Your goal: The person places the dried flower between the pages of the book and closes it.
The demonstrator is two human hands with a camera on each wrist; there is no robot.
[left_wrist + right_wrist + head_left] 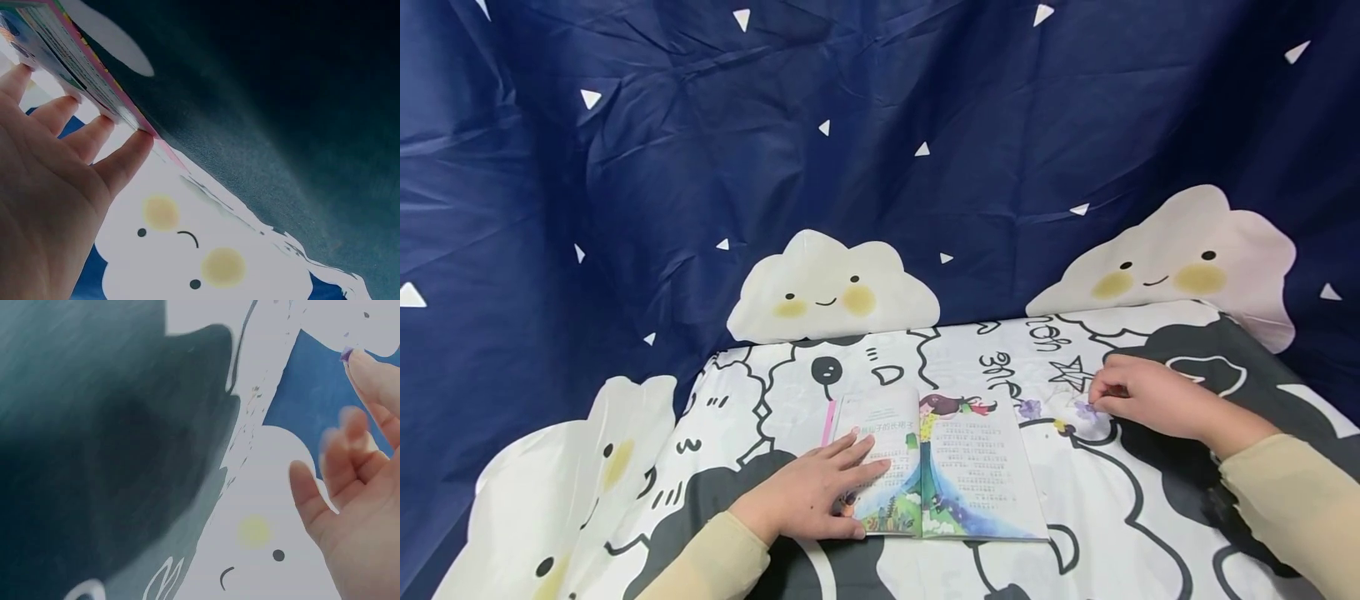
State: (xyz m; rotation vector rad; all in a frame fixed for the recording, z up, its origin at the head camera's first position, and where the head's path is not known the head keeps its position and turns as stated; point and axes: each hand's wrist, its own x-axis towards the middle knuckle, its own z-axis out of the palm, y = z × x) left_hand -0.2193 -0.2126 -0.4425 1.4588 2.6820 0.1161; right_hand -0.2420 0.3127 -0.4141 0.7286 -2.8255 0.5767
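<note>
An open picture book (pixel 981 467) lies on the black-and-white patterned cloth (pixel 1105 517), text and coloured drawings on both pages. My left hand (pixel 816 492) rests on its left page with fingers spread; the left wrist view shows the fingertips against the book (pixel 94 69) and its pink-edged cover. To the right of the book, my right hand (pixel 1150 400) pinches a small purple flower-like piece (pixel 1086 410) between thumb and forefinger. A bit of purple (pixel 345 354) shows at the fingertips in the right wrist view. The other right fingers are loosely bent.
Another purple flower-like piece (pixel 1030 408) and a small yellow one (pixel 1062 426) lie close to the book's right edge. White cloud-shaped cushions with faces (pixel 835 287) line the back and left. Behind them hangs a dark blue cloth (pixel 865 183) with white triangles.
</note>
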